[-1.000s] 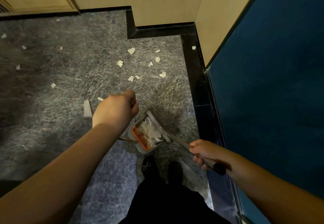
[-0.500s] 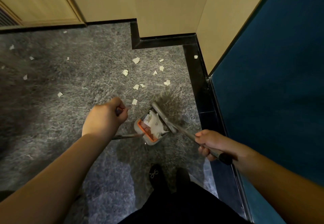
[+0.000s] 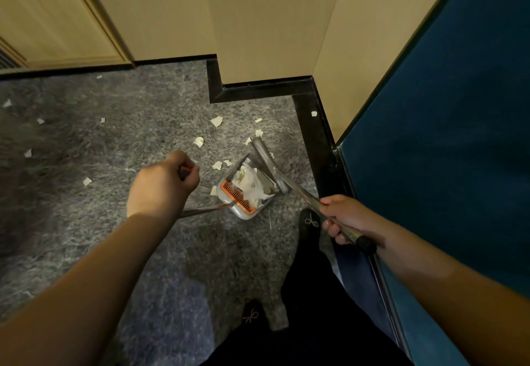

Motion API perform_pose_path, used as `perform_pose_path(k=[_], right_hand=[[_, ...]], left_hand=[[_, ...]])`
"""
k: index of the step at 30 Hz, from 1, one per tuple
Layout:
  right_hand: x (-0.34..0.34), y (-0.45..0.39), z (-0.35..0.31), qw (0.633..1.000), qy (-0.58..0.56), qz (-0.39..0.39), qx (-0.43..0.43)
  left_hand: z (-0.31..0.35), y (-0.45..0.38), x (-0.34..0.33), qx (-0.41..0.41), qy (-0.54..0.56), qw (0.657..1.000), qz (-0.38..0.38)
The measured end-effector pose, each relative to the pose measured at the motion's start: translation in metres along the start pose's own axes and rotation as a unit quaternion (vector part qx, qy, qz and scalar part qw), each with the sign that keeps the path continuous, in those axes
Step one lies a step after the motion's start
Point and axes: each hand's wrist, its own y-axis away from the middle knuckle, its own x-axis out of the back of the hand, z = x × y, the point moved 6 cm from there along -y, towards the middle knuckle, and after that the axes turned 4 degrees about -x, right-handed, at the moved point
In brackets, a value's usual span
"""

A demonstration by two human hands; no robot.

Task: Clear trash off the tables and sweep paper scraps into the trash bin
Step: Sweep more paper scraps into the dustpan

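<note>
My left hand [image 3: 162, 183] grips the top of the dustpan handle [image 3: 205, 209], a thin metal rod that runs down to the white dustpan [image 3: 243, 214] with an orange comb edge. The pan holds crumpled white paper [image 3: 251, 185]. My right hand [image 3: 342, 218] grips the metal broom handle [image 3: 301, 193] near its black end cap. The grey broom head [image 3: 262, 150] sits on the carpet just beyond the pan. Several white paper scraps [image 3: 217, 121] lie on the grey carpet around and beyond the pan.
Beige walls with a black skirting board [image 3: 311, 124] form a stepped corner ahead. A blue panel [image 3: 436, 142] stands close on the right. My dark shoes [image 3: 309, 223] are just behind the pan. More scraps [image 3: 40, 121] are scattered far left.
The dustpan and broom have moved forward toward the corner scraps. My left hand has shifted with the pan handle, and the broom head now lies beyond the pan.
</note>
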Motion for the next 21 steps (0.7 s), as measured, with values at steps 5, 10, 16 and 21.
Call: perform_pose_path(k=[5,10,16,21], right_hand=[[0.029,-0.034,-0.037,1.000,-0.013,0.025,0.002],[0.063,-0.062,-0.088,0.999,-0.015,0.035,0.007],[0.115,-0.091,-0.162,0.999,-0.002,0.037,0.004],[0.158,-0.119,-0.220,0.998,0.020,0.052,-0.001]], left_hand=[[0.008,-0.047,-0.024,0.003,-0.016,1.000,-0.021],[0.031,-0.108,-0.040,0.013,-0.036,0.998,-0.040],[0.058,-0.175,-0.058,0.037,-0.058,0.996,-0.055],[0.069,-0.226,-0.071,0.079,-0.070,0.991,-0.077]])
